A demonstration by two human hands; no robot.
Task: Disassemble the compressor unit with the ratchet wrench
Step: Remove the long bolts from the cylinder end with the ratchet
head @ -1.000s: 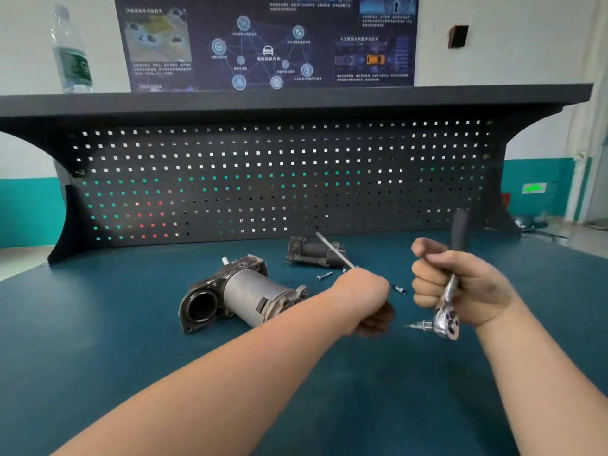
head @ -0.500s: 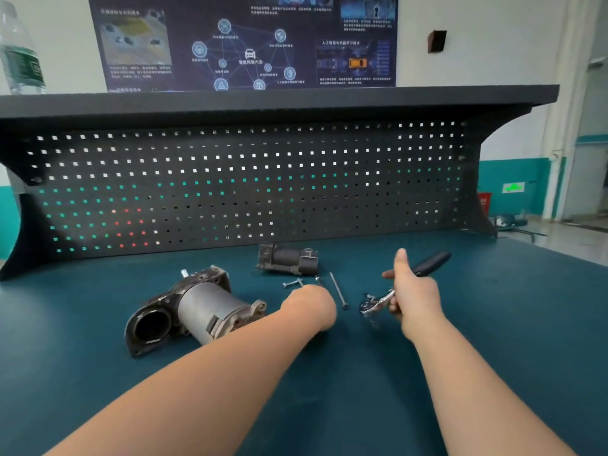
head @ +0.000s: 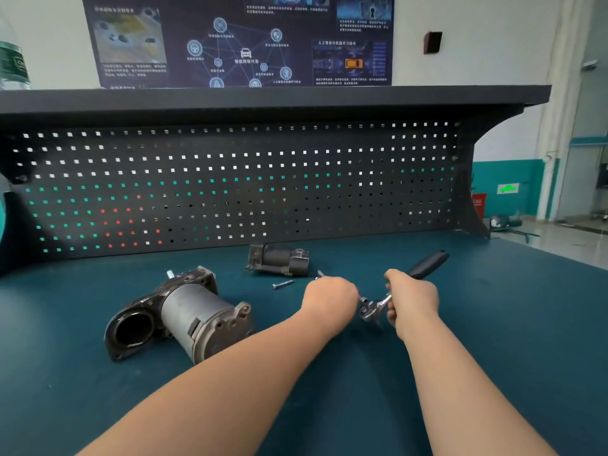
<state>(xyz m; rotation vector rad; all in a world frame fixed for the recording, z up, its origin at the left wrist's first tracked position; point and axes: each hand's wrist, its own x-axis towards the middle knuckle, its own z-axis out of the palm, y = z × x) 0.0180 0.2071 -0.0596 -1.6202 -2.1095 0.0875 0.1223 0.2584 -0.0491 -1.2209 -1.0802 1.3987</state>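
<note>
Two hands meet over the surface: the ratchet wrench (head: 391,296) is gripped by the right hand (head: 413,299); the left hand (head: 330,296) is curled at its head, contents hidden. Likely a bolt is being freed; next the compressor unit (head: 179,315), at nine o'clock, needs re-engaging.

We see the grey compressor unit (head: 184,317) lying on its side at eight o'clock; the chrome, black-handled ratchet wrench (head: 398,291) sits tilted at three o'clock.

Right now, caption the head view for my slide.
Right hand grips the ratchet wrench, left hand closed at its head, compressor unit lying on the bench beside them.
</note>
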